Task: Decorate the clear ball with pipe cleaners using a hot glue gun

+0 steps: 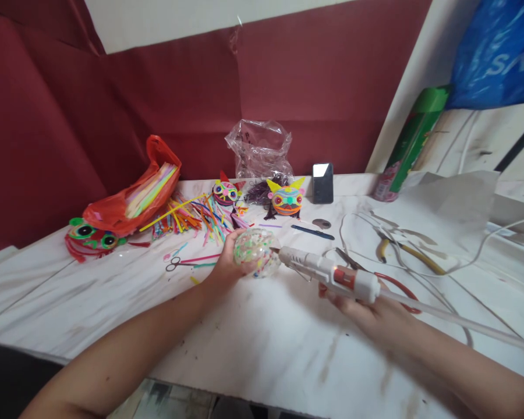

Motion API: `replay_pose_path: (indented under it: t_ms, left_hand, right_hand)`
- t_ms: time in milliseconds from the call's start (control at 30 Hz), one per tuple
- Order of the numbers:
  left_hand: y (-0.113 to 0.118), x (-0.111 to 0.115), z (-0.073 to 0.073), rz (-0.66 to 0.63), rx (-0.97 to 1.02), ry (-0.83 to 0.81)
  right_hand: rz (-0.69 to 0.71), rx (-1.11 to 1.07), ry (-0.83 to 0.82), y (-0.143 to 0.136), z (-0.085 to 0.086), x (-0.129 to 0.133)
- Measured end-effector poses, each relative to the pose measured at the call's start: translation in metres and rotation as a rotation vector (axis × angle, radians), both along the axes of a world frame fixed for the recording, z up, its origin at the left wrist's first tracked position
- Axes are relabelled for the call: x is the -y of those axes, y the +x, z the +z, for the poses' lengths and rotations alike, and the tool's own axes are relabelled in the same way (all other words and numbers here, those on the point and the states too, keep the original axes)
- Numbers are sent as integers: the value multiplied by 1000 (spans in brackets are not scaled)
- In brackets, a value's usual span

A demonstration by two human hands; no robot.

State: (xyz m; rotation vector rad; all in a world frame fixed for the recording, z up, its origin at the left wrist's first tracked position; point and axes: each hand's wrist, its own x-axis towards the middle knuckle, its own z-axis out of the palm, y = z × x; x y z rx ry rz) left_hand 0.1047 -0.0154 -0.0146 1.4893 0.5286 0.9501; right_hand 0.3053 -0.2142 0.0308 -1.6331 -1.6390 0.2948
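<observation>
My left hand (pixel 227 256) is closed around the side of a clear ball (pixel 257 251) speckled with coloured bits, held over the middle of the table. In my right hand (pixel 353 305) is a white hot glue gun (pixel 327 272), gripped by its handle, with a long glue stick (pixel 463 322) sticking out of its back. The gun's nozzle points left and is at the ball's right side; I cannot tell whether it touches. Small scissors (pixel 174 265) and pink and green pipe cleaners lie left of my left hand.
Colourful animal-face figures (pixel 287 199) stand at the back, near a clear plastic bag (pixel 262 148) and a black phone-like device (pixel 322 183). A red bag (pixel 113 212) of pipe cleaners is at left. Pliers (pixel 413 256), a white cable and a green spray can (pixel 413 145) are at right.
</observation>
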Motion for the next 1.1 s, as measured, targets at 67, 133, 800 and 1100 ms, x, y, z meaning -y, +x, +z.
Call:
replay_pose_path:
  t_ms: [67, 133, 800, 1100]
  left_hand:
    - [0, -1, -2, -14, 9, 1]
    - [-1, -2, -2, -30, 12, -6]
    - [-2, 6, 11, -43, 15, -25]
    - [0, -1, -1, -29, 55, -26]
  right_hand:
    - [23, 2, 3, 0, 0, 0]
    - [24, 4, -8, 1, 0, -1]
    - [-90, 91, -23, 12, -1, -5]
    - [54, 72, -18, 5, 1, -2]
